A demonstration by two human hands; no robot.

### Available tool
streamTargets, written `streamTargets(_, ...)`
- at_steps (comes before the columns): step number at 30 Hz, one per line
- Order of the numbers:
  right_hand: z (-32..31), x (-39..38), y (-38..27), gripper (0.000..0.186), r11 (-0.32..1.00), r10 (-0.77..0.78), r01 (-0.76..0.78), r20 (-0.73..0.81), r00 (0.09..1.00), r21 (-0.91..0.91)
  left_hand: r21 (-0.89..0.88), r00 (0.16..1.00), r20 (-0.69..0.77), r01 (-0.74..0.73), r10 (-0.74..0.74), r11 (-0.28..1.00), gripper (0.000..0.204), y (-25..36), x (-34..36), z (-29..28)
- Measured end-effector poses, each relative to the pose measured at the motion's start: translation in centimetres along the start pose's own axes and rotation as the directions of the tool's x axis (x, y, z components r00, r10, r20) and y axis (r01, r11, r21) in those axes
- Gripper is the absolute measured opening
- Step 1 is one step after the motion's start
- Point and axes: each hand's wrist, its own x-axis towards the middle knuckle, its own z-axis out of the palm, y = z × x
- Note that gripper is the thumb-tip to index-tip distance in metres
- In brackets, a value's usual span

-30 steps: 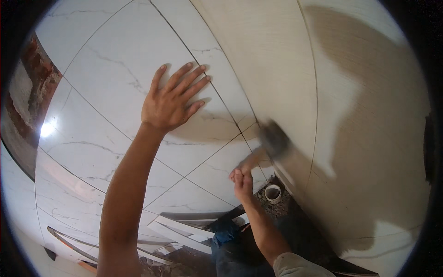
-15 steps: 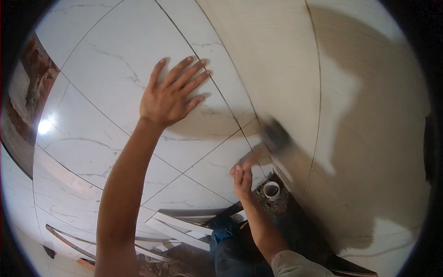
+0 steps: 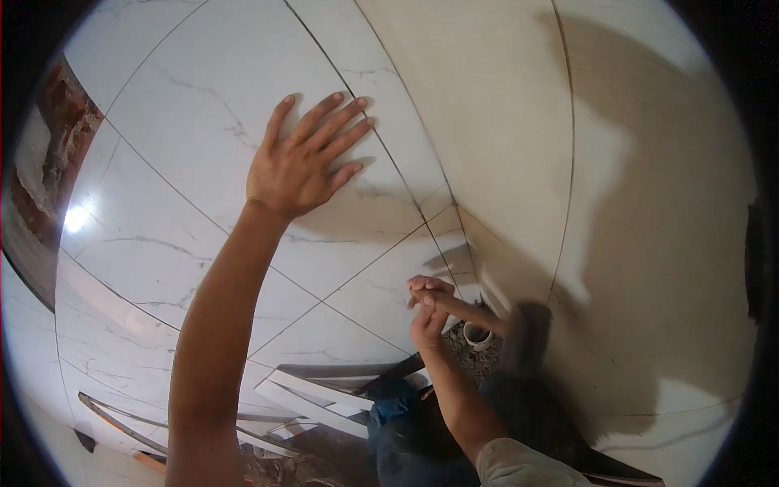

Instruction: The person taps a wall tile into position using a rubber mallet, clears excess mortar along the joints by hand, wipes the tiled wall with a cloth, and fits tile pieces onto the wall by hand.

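My left hand [image 3: 296,170] lies flat with fingers spread on a white, grey-veined tile [image 3: 182,146], its fingertips reaching the dark joint beside it. The fingers of my right hand [image 3: 428,312] are wrapped round the wooden handle of a mallet [image 3: 475,315]. The mallet's dark, block-like head is blurred by motion and hangs to the right of the hand, apart from the tiles. It partly covers the area beside a white pipe end.
The open pipe end [image 3: 478,334] stands in rough mortar in the corner. Beige tiles [image 3: 487,105] line the right side. Cut tile strips [image 3: 316,406] lie below, near a blue cloth-like thing [image 3: 393,399]. At far left, a gap exposes broken reddish masonry [image 3: 61,138].
The mallet head has swung down and to the right, away from the tile corner, as my right wrist turned. My left hand stays pressed on the tile.
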Motion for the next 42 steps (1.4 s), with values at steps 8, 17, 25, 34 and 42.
streamTargets(8,1.3,0.6,-0.7,0.019,0.992,-0.058,0.065,-0.07,0.996,0.106,0.029,1.0,0.027,-0.013,0.012,1.0,0.056,-0.5,-0.2,0.3)
streamTargets(17,-0.1,1.7,-0.5,0.021,0.992,-0.123,0.124,-0.015,0.992,0.027,0.015,1.0,0.013,-0.012,0.012,1.0,0.056,-0.3,0.1,0.1)
streamTargets(25,0.0,2.3,-0.4,0.018,1.0,-0.012,0.013,0.047,0.999,-0.022,-0.008,1.0,0.015,-0.01,0.01,1.0,0.057,-0.2,0.2,0.0)
streamTargets(34,-0.5,1.5,1.2,0.014,0.992,-0.094,0.103,0.118,0.989,-0.074,0.007,0.999,0.031,-0.013,0.012,1.0,0.057,0.0,0.2,0.0)
streamTargets(42,2.6,3.0,-2.0,0.023,0.995,-0.046,0.059,-0.154,0.987,0.082,0.002,1.0,0.012,-0.009,0.009,1.0,0.055,-0.3,-0.1,0.1)
